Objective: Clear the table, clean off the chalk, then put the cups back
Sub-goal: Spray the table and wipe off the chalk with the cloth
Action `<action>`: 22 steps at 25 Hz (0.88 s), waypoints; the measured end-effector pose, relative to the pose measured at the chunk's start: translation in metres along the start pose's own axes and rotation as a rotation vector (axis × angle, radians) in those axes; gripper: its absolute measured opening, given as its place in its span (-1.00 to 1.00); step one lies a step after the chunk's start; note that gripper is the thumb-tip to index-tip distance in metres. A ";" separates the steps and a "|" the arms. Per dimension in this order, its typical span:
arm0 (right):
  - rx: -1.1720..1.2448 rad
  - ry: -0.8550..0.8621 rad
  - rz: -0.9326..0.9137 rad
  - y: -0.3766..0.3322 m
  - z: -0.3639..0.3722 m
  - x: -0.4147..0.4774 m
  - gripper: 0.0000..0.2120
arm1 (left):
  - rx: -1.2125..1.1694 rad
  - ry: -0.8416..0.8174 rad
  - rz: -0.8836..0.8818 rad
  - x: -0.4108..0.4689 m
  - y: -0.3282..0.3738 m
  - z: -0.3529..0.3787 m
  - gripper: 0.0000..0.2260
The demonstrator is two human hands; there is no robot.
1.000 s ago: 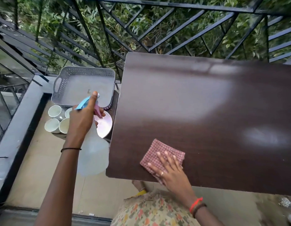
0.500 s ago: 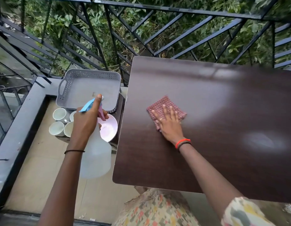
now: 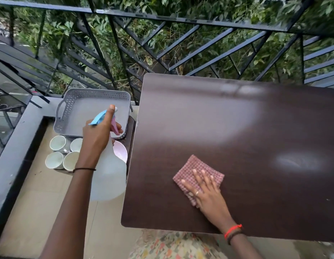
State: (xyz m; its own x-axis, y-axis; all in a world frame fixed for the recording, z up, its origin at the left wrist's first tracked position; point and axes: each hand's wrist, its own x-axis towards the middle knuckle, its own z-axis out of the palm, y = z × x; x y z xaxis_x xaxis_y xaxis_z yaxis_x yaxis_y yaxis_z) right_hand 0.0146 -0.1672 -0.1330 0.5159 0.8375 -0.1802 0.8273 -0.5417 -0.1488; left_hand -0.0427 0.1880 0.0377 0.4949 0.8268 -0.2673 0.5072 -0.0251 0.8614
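My right hand (image 3: 207,191) lies flat, fingers spread, on a red checked cloth (image 3: 195,168) pressed to the dark brown table (image 3: 237,137) near its front left part. My left hand (image 3: 97,137) holds a clear spray bottle (image 3: 108,176) by its blue and pink trigger head, off the table's left edge. Several pale cups (image 3: 58,155) stand clustered on a low surface left of the table, partly hidden behind my left arm. A faint whitish smear (image 3: 297,161) shows on the table's right side.
A grey perforated tray (image 3: 82,107) sits behind the cups, with nothing in it. A pink bowl (image 3: 121,151) peeks out behind the bottle. A black metal railing (image 3: 162,43) with foliage beyond closes the far side. A grey ledge (image 3: 14,139) runs along the left.
My right hand has slid the cloth back from the table's upper left toward the front, a little right of where it was a second ago. My left hand has kept the bottle in place.
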 end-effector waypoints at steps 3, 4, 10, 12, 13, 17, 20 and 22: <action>0.010 0.004 0.175 0.076 -0.016 0.025 -0.39 | -0.016 -0.005 -0.003 0.010 0.005 0.010 -0.36; 0.014 -0.002 0.226 0.101 -0.023 0.044 -0.42 | -0.020 -0.006 -0.007 0.013 0.006 0.014 -0.36; 0.004 -0.008 0.309 0.136 -0.062 0.206 -0.54 | 0.001 0.019 -0.056 0.023 0.015 0.043 -0.40; -0.025 0.003 0.186 0.104 -0.060 0.235 -0.53 | 0.001 0.025 -0.038 0.025 0.023 0.056 -0.47; -0.035 0.004 0.111 0.086 -0.057 0.238 -0.53 | 0.000 0.022 -0.025 0.026 0.028 0.063 -0.52; -0.024 0.011 -0.151 0.045 -0.042 0.183 -0.44 | -0.010 0.017 -0.028 0.036 0.041 0.084 -0.45; -0.031 -0.001 -0.152 0.078 -0.037 0.130 -0.39 | -0.017 0.019 -0.024 0.046 0.049 0.099 -0.37; -0.033 0.026 -0.054 0.121 -0.040 0.114 -0.40 | -0.035 0.015 -0.017 0.050 0.052 0.108 -0.38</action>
State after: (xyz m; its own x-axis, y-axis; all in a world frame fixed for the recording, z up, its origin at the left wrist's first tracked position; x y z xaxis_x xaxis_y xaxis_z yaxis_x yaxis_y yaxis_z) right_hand 0.1822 -0.1340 -0.1328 0.4760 0.8670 -0.1474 0.8606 -0.4937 -0.1251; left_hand 0.0850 0.1669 0.0228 0.4759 0.8351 -0.2761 0.4907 0.0084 0.8713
